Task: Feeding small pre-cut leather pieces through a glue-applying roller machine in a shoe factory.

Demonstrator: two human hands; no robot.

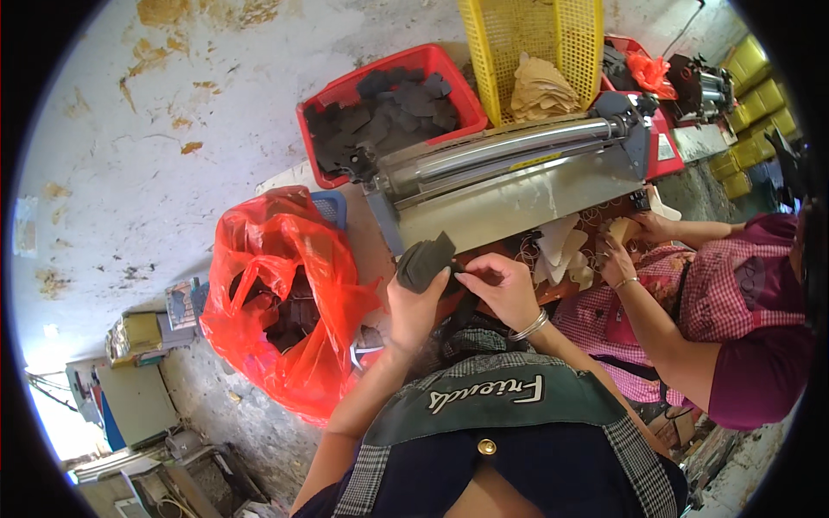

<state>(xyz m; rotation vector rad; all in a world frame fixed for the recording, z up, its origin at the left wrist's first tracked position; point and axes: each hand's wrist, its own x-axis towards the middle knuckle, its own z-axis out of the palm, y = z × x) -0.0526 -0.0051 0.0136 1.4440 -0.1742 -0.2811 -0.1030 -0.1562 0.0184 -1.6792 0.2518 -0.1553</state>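
Step in hand: preparing dark cut pieces at the infeed side of a roller machine point(509, 173).

Left hand point(414, 306): closed around a small stack of dark grey cut pieces point(425, 259), thumb on the near face and fingers behind. The stack is held upright, just in front of the grey machine bed and clear of the chrome rollers.

Right hand point(505, 289): fingers drawn narrow, pinching at a dark piece just beside the stack. Whether it is one piece or several cannot be told, because the fingers cover it. A metal bangle sits on this wrist.

Supply and surroundings: an open red plastic bag point(285, 285) with more dark pieces stands to the person's left, near the left hand. A red crate point(328, 104) behind the machine holds a heap of the same dark pieces. A yellow mesh basket point(518, 43) beside it holds tan pieces.

A co-worker in a checked garment works at the right end of the bed. Both of the co-worker's hands point(635, 237) handle tan pieces, well apart from the person's own hands.

Judgement: the work appears to be at the separating stage, one piece being drawn from the stack. The next move likely calls for a clean single-piece pinch, a steady hold on the remaining stack, and fingers kept short of the roller nip.
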